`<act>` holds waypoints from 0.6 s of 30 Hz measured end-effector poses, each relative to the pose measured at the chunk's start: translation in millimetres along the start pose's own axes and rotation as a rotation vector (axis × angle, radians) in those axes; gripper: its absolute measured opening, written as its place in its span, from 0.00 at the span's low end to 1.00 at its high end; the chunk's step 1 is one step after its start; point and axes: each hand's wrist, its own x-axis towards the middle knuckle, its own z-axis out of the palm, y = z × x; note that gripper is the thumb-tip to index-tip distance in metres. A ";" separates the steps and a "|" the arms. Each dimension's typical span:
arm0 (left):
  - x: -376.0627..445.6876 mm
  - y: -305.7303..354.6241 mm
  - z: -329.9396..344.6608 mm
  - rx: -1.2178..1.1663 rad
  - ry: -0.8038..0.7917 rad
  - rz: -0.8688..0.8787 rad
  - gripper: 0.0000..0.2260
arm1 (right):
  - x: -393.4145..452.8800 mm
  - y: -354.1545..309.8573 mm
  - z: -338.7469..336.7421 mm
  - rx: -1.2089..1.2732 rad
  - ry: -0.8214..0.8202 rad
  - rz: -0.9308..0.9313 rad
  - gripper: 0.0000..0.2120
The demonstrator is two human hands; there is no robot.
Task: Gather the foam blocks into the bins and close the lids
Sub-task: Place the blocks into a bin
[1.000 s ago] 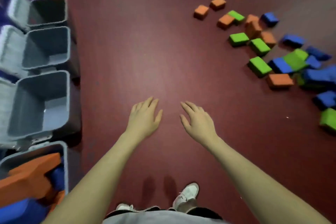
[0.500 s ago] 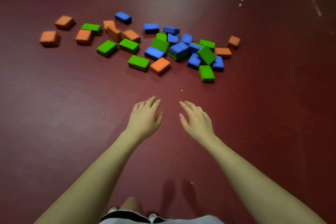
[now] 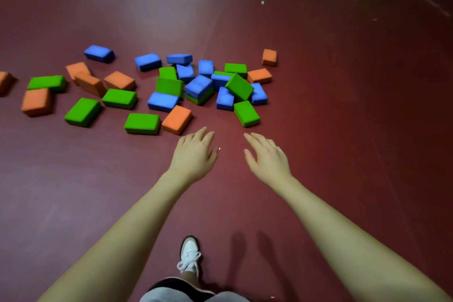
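A person's left hand (image 3: 195,154) and right hand (image 3: 266,155) reach out over a dark red floor (image 3: 343,130), fingers straight and loosely spread, holding nothing; ahead of them, foam blocks (image 3: 196,86) in blue, green and orange lie scattered and partly heaped; 1 white shoe (image 3: 189,256) shows below.

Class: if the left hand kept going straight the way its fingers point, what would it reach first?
Probably the orange block just ahead of the left hand, though height above the floor is unclear.
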 end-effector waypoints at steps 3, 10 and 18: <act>68.9 -26.3 -12.1 0.005 0.002 0.020 0.22 | 70.2 -5.0 -1.8 -0.007 0.010 0.032 0.23; 200.4 -53.1 -20.2 0.023 0.009 0.041 0.22 | 198.4 10.3 1.5 -0.012 0.011 0.051 0.23; 371.9 -49.5 -0.2 0.012 -0.017 0.002 0.22 | 357.2 86.0 5.6 -0.001 0.008 0.031 0.23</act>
